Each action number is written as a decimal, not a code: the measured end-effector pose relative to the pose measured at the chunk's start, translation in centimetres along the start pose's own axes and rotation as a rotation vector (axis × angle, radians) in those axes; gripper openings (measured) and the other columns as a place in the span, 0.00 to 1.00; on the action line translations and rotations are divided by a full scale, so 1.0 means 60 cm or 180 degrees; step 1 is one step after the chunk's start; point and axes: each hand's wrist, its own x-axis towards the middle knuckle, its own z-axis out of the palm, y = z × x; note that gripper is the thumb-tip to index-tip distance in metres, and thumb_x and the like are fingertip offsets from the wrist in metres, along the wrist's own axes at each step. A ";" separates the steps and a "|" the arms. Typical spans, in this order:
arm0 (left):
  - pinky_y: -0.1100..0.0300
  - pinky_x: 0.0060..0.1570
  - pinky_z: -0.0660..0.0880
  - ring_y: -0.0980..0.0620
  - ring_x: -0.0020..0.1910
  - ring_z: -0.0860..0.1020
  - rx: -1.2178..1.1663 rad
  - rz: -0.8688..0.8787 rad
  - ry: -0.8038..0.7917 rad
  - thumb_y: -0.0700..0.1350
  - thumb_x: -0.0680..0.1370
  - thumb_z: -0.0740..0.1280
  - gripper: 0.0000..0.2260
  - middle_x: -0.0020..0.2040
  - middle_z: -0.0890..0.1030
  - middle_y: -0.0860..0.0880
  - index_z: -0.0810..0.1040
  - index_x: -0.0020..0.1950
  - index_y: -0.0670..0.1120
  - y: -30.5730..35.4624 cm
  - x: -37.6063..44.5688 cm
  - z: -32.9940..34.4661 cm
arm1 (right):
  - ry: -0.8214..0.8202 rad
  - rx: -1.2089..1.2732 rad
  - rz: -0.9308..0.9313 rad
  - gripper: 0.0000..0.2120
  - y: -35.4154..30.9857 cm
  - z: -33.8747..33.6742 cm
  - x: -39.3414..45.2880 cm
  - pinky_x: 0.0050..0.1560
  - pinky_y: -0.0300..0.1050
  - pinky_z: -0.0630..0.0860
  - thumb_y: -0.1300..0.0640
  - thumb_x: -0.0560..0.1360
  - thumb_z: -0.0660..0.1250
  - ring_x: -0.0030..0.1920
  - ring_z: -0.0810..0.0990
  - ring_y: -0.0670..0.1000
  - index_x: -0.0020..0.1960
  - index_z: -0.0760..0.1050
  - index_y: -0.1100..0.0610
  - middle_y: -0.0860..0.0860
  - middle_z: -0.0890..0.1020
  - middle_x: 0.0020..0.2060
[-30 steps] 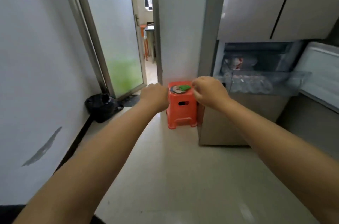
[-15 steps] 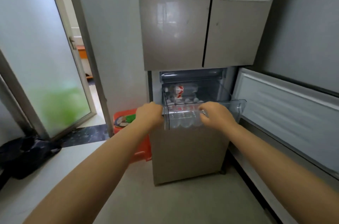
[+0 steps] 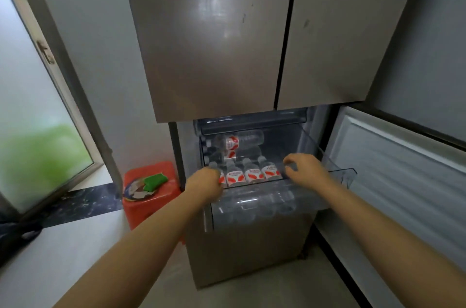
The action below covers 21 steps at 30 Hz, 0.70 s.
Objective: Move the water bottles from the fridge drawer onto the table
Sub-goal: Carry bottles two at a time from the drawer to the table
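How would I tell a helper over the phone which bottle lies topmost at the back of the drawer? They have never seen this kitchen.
Start at the fridge and look below its two upper doors into the pulled-out clear drawer. Behind the front row of upright bottles, two bottles lie stacked on their sides. The one meant is the top lying bottle: sideways, red-and-white label, highest in the drawer.

Both my bare forearms reach forward, side by side. My left hand is curled, knuckles up; what it grips I cannot tell. My right hand hangs palm down, fingers loosely bent
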 end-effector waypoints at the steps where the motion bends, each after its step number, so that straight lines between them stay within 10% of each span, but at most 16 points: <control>1: 0.54 0.57 0.73 0.44 0.59 0.76 -0.0082 0.0011 -0.0029 0.43 0.80 0.58 0.14 0.62 0.76 0.41 0.73 0.63 0.40 0.005 0.019 0.004 | -0.0045 0.0052 0.0058 0.16 0.008 0.005 0.019 0.61 0.47 0.71 0.58 0.76 0.61 0.62 0.75 0.55 0.62 0.74 0.60 0.56 0.77 0.62; 16: 0.52 0.62 0.73 0.44 0.60 0.76 -0.0682 -0.0855 -0.0585 0.45 0.80 0.60 0.16 0.62 0.77 0.41 0.72 0.65 0.41 0.072 0.266 0.090 | -0.1144 -0.0111 -0.0652 0.19 0.053 0.133 0.331 0.62 0.51 0.72 0.50 0.76 0.61 0.61 0.72 0.56 0.65 0.67 0.56 0.56 0.72 0.63; 21: 0.53 0.62 0.71 0.43 0.64 0.73 -0.0569 -0.1036 -0.0545 0.44 0.80 0.59 0.17 0.65 0.74 0.41 0.70 0.67 0.42 0.054 0.314 0.116 | -0.1048 -0.0376 -0.0788 0.37 0.047 0.184 0.405 0.75 0.54 0.50 0.51 0.75 0.63 0.76 0.48 0.57 0.76 0.45 0.54 0.55 0.48 0.76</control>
